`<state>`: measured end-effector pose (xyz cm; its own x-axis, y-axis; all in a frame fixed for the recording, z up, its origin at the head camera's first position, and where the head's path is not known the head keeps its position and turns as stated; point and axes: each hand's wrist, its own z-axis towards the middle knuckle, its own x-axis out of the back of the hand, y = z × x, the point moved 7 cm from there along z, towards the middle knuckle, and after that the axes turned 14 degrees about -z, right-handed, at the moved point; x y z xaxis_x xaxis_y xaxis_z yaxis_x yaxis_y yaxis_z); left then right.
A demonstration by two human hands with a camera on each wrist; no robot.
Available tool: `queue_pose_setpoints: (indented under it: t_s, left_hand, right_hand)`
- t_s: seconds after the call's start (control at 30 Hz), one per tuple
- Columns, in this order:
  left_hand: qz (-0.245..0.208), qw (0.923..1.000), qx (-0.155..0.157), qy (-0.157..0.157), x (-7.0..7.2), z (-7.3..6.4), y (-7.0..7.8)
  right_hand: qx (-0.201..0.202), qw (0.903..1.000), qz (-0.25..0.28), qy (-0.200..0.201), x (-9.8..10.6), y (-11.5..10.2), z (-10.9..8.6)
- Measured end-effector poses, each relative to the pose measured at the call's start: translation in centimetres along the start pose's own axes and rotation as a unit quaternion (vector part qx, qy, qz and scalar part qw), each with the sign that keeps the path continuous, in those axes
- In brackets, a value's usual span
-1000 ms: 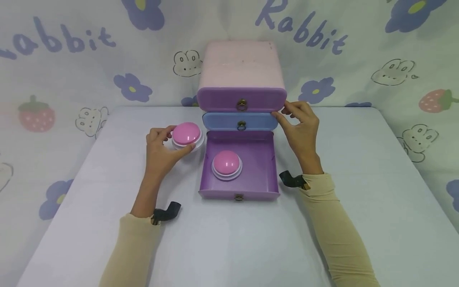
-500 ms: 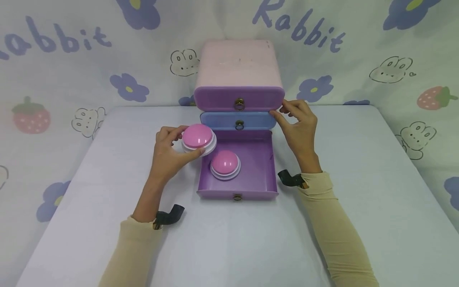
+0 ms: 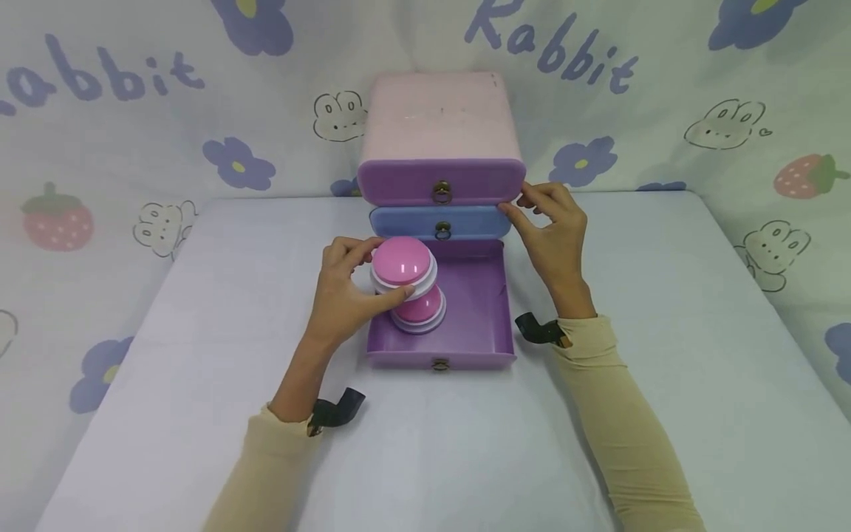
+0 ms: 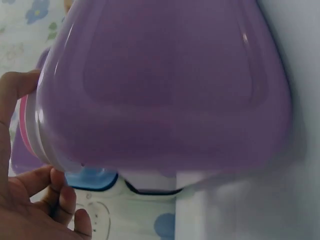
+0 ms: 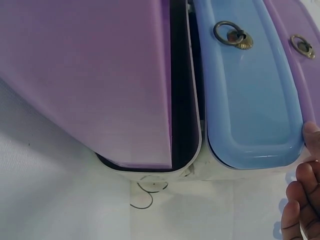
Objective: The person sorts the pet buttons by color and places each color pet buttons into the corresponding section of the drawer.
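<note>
My left hand (image 3: 346, 299) pinches a pink domed push button (image 3: 401, 260) by its white base, thumb at the front and fingers behind. It is held above the open bottom purple drawer (image 3: 475, 318). Below, a second pink domed button (image 3: 425, 307) lies in that drawer, partly hidden by the held one. In the left wrist view the drawer's purple front covers most of the held button; its white rim (image 4: 32, 125) shows at the left. My right hand (image 3: 555, 240) touches the right edge of the blue middle drawer (image 3: 399, 223) with thumb and fingers.
The pink cabinet (image 3: 439, 111) stands at the table's back, against a rabbit-print cloth (image 3: 266, 96). Its purple top drawer (image 3: 402, 181) is closed. Brass ring pulls hang on the drawer fronts. A white table (image 3: 678, 355) spreads around it.
My left hand has carried the pink button rightward, from beside the cabinet to over the open drawer. My right hand has stayed at the blue drawer's edge.
</note>
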<state>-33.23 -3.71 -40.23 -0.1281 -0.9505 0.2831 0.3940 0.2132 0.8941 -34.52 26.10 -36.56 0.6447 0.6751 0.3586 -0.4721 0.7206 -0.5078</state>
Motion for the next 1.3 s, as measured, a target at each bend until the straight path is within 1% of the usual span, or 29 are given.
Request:
queue_pose_setpoints:
  t_s: [0.2,0.33,0.53,0.67,0.93,1.17,1.3]
  left_hand:
    - [-0.005,0.9999,-0.005,-0.014,-1.8,0.0,0.4]
    - [-0.006,0.9996,-0.016,-0.021,-2.9,-0.1,0.5]
    - [-0.006,0.9989,-0.034,-0.033,-4.2,-0.1,0.8]
    - [-0.009,0.9985,-0.035,-0.042,-5.0,-0.1,1.0]
    - [-0.003,0.9967,-0.055,-0.060,-6.8,0.1,2.2]
    - [0.007,0.9959,-0.059,-0.068,-7.8,0.0,2.7]
    - [0.012,0.9951,-0.066,-0.073,-8.2,-0.1,2.8]
  right_hand:
    - [-0.003,0.9999,0.012,-0.006,-0.1,0.3,0.0]
    - [-0.011,0.9999,0.012,-0.005,0.0,0.4,0.0]
    - [-0.030,0.9995,0.010,-0.005,0.1,0.4,0.0]
    - [-0.033,0.9994,0.007,-0.007,0.2,0.4,0.0]
    - [-0.039,0.9992,-0.005,-0.008,0.4,0.6,-0.1]
    - [-0.038,0.9992,0.002,-0.008,0.1,0.5,-0.1]
    - [-0.040,0.9991,0.003,-0.009,0.0,0.4,-0.1]
